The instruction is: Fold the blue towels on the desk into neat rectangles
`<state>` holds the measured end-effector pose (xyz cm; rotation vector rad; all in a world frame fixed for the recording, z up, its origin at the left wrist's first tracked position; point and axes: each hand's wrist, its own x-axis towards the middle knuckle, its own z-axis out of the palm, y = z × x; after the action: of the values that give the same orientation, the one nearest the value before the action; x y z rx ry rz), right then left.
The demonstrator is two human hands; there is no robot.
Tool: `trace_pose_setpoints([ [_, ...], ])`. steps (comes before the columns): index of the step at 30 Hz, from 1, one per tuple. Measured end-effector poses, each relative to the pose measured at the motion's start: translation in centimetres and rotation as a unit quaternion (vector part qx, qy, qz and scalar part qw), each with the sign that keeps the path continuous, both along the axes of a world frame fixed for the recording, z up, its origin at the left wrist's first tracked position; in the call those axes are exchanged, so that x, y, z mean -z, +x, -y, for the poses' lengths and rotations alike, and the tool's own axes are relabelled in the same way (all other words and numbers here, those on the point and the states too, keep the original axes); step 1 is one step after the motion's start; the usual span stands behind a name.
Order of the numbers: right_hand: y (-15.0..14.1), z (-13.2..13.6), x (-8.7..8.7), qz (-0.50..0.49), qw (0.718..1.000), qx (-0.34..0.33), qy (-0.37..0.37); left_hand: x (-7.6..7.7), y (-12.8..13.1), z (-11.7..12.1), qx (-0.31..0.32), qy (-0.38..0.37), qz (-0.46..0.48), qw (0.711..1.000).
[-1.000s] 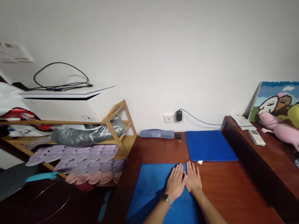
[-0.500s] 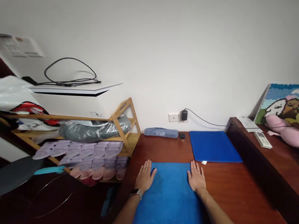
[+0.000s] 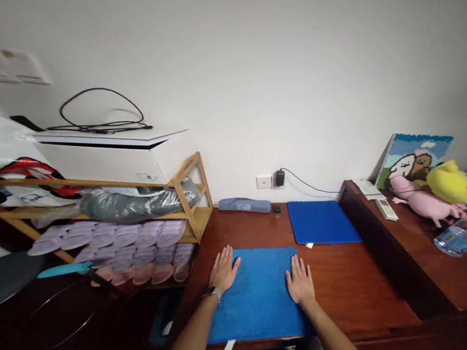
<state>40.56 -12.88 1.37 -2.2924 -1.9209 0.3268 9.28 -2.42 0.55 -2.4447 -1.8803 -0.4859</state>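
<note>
A: What is obscured?
B: Both forearms (image 3: 193,337) are cropped below; the lowest slippers (image 3: 127,277) fade into shadow.
A: The hands?
B: Left hand (image 3: 223,269) and right hand (image 3: 301,281): opened flat, grasping nothing, touching opposite side edges of the nearer blue cloth (image 3: 260,294), on the desk (image 3: 351,290).
A: Containers?
B: A clear bottle (image 3: 463,237), tilted; its liquid level is indistinct.

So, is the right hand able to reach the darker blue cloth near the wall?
Probably yes: the right hand lies just in front of the darker blue cloth, and nothing stands on the desk between them.
</note>
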Motion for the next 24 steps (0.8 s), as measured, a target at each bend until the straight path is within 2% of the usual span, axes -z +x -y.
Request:
trace_pose_setpoints([
  [2,-0.1,-0.1,-0.4,-0.005,1.0,-0.001,0.0,-1.0,1.8,0.8,0.009,0.039,0.003,0.999],
  [5,0.0,-0.2,-0.6,-0.01,1.0,-0.001,0.001,-1.7,8.0,3.3,0.074,0.054,0.014,0.996],
  [7,0.1,-0.1,-0.6,-0.005,1.0,-0.008,0.0,-1.4,13.5,5.6,0.156,0.019,0.014,0.988],
  [9,0.3,0.0,-0.5,0.008,1.0,-0.03,-0.003,-0.6,18.2,7.5,0.187,-0.02,0.024,0.982],
  [11,0.4,0.1,-0.4,0.018,0.999,-0.043,-0.008,0.2,20.2,8.7,0.186,-0.05,0.033,0.981],
  [12,0.4,0.1,-0.4,0.017,0.999,-0.04,-0.009,0.5,19.9,8.8,0.183,-0.058,0.032,0.981],
  [14,0.3,0.1,-0.4,0.006,1.0,-0.02,-0.007,0.9,16.6,8.6,0.168,-0.063,0.018,0.984],
  [16,0.1,0.0,-0.4,-0.006,1.0,-0.007,0.0,1.2,10.9,8.0,0.123,-0.055,-0.003,0.991],
  [18,0.0,0.0,-0.4,-0.011,1.0,-0.007,0.002,1.3,4.8,7.6,0.044,-0.036,-0.015,0.998],
  [20,0.1,-0.1,-0.6,-0.011,1.0,-0.008,-0.001,1.4,0.2,7.4,-0.013,-0.024,-0.019,0.999],
  [22,0.1,-0.2,-0.8,-0.012,1.0,-0.007,-0.008,1.5,-2.0,7.5,-0.039,-0.017,-0.019,0.999],
  [24,0.2,0.0,-1.0,-0.014,1.0,-0.005,-0.018,1.5,-2.3,7.6,-0.044,-0.012,-0.019,0.999],
])
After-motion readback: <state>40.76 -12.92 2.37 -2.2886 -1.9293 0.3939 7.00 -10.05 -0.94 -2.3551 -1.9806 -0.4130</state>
